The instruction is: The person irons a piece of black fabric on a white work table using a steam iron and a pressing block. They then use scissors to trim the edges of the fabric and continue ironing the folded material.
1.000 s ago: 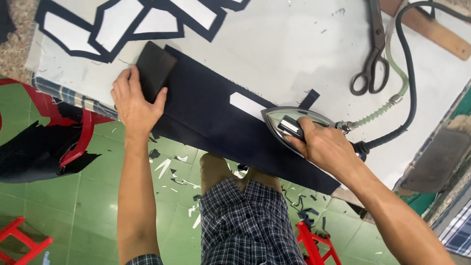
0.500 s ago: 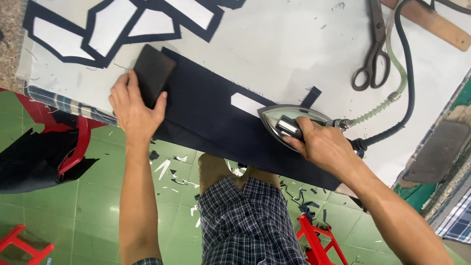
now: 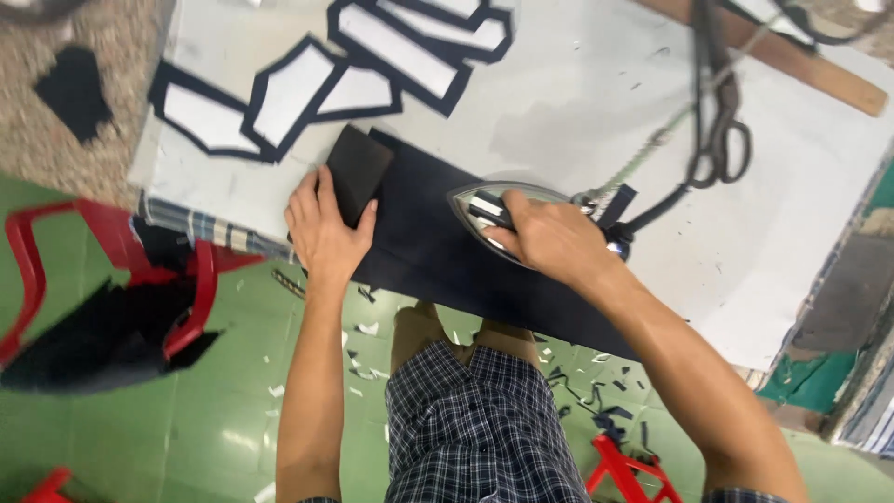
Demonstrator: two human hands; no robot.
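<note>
My right hand [image 3: 549, 237] grips the iron [image 3: 494, 216] by its handle, soleplate flat on the dark cloth [image 3: 438, 251] lying along the near edge of the white table [image 3: 577, 102]. My left hand [image 3: 326, 233] lies flat and open, pressing the cloth's folded left end [image 3: 358, 172] down. Scissors [image 3: 717, 130] lie well apart, further back on the right.

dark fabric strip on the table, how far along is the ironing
In hand: the right hand grips the iron, which sits on the dark fabric strip near its middle. The left hand presses flat on the strip's end beside a dark block. Which parts are already pressed cannot be told by sight. White pieces with dark borders lie farther up the table, untouched.
</note>
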